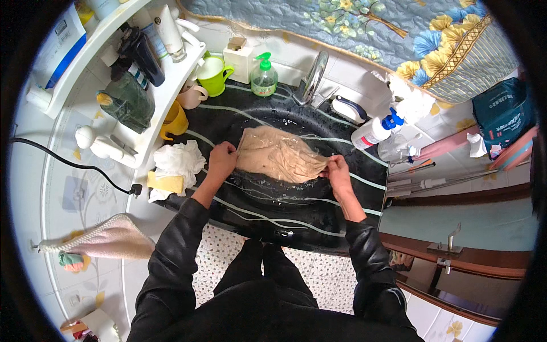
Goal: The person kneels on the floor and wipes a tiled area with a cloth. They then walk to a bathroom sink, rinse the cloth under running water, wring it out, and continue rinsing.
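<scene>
A wet beige cloth (277, 156) is spread in the basin of a black washbasin counter (273, 216) with pale wavy stripes. My left hand (223, 160) pinches the cloth's left edge between thumb and fingers. At the opposite side, my right hand (337, 172) grips a gathered corner. The cloth lies fairly flat on the left and is creased towards the right. Behind it stands a chrome faucet (314, 79). Water in the basin shows as glints around the cloth; how deep it is I cannot tell.
Left of the basin lie a crumpled white cloth or tissue (181, 160) and a yellow sponge (166, 183). Along the back stand a green mug (213, 77), a pump bottle (264, 79), a scrub brush (348, 109) and a white spray bottle (372, 132). A crowded shelf (171, 96) borders the left.
</scene>
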The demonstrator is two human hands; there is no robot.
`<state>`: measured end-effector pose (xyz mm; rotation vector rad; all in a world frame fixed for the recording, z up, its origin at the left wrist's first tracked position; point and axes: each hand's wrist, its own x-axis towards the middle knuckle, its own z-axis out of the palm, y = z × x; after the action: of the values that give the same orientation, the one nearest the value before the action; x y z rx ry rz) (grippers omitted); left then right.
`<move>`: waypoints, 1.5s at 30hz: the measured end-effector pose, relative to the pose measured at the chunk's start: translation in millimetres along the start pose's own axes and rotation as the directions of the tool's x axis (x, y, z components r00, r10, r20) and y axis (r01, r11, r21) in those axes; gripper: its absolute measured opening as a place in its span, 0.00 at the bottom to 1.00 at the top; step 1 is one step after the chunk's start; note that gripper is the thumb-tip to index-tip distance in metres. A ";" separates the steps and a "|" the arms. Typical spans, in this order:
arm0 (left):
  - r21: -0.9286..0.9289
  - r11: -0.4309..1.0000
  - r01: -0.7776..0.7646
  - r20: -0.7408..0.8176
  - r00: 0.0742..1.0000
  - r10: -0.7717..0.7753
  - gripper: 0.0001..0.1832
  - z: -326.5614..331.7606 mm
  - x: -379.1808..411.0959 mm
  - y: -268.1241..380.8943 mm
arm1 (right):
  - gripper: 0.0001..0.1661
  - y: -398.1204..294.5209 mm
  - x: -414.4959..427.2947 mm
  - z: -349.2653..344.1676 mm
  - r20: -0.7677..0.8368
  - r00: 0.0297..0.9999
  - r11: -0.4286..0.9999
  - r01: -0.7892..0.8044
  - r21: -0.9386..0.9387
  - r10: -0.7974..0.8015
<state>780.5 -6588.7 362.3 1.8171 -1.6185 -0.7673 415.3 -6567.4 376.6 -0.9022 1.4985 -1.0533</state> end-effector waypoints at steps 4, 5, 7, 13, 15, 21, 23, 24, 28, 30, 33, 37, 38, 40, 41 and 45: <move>0.161 0.979 -0.128 -0.020 0.991 0.133 0.18 28.1 -5.5 11.4 | 0.05 18.9 6.0 18.1 0.082 0.997 0.997 -0.001 -0.083 0.008; 0.149 0.967 -0.206 0.008 0.978 0.207 0.22 36.1 -8.4 24.2 | 0.05 21.2 6.1 17.9 0.084 0.996 0.995 -0.003 -0.098 0.011; 0.114 0.932 -0.344 0.060 0.939 0.339 0.24 49.0 -6.4 55.9 | 0.05 21.3 5.8 17.4 0.112 0.993 0.991 -0.022 -0.133 0.037; 0.185 0.839 -0.513 0.286 0.844 0.453 0.19 87.8 7.5 81.0 | 0.06 19.1 -1.5 25.5 0.226 0.965 0.984 -0.103 -0.147 0.135; 0.285 0.796 -0.534 0.370 0.827 0.422 0.16 94.1 11.5 83.2 | 0.06 17.1 -6.3 23.3 0.210 0.972 0.992 -0.093 -0.090 0.110; 0.032 0.809 -0.588 0.295 0.778 0.554 0.07 60.7 33.4 76.9 | 0.04 -1.9 -19.1 -1.1 0.037 0.999 0.994 -0.035 0.102 0.032; -0.055 0.831 -0.553 0.207 0.808 0.552 0.06 39.2 34.0 93.9 | 0.10 -17.9 -29.1 -3.1 -0.009 1.000 0.992 -0.020 0.122 0.021; -0.100 0.836 -0.539 0.158 0.821 0.549 0.06 25.2 33.2 106.2 | 0.11 -23.5 -32.3 -5.0 0.015 1.000 0.996 -0.006 0.090 0.005; -0.120 0.843 -0.525 0.060 0.843 0.534 0.07 -19.3 19.8 154.3 | 0.13 -57.6 -46.1 -1.3 0.119 0.991 0.998 0.052 0.021 -0.054; -0.177 0.861 -0.476 -0.003 0.875 0.484 0.06 -39.1 16.9 172.1 | 0.13 -79.5 -49.1 -1.8 0.201 0.970 0.989 0.143 -0.033 -0.134; -0.331 0.872 -0.361 0.023 0.921 0.390 0.06 -66.3 16.6 183.9 | 0.14 -101.8 -56.0 -4.5 0.333 0.898 0.820 0.411 -0.399 -0.288; -0.319 0.825 -0.467 0.008 0.869 0.495 0.07 -92.2 7.4 202.5 | 0.11 -116.0 -56.1 -6.0 0.333 0.740 0.499 0.651 -0.571 -0.584; -0.256 0.805 -0.535 -0.026 0.837 0.547 0.07 -95.9 3.5 206.4 | 0.11 -120.4 -54.5 -5.7 0.292 0.675 0.447 0.694 -0.565 -0.678; -0.222 0.755 -0.618 -0.089 0.784 0.615 0.07 -105.1 10.7 211.6 | 0.10 -139.0 -47.9 -9.5 0.227 0.712 0.572 0.680 -0.458 -0.665; -0.161 0.743 -0.649 -0.099 0.760 0.642 0.07 -115.3 16.6 212.2 | 0.10 -151.5 -48.5 -4.1 0.220 0.767 0.638 0.629 -0.445 -0.603; -0.131 0.780 -0.612 -0.194 0.788 0.585 0.07 -156.0 13.5 242.2 | 0.10 -193.1 -53.4 15.8 0.204 0.720 0.621 0.681 -0.388 -0.663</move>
<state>738.2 -6617.6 646.1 1.0806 -1.8117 -0.4565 442.2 -6583.7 575.0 -1.9176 1.4008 -1.2168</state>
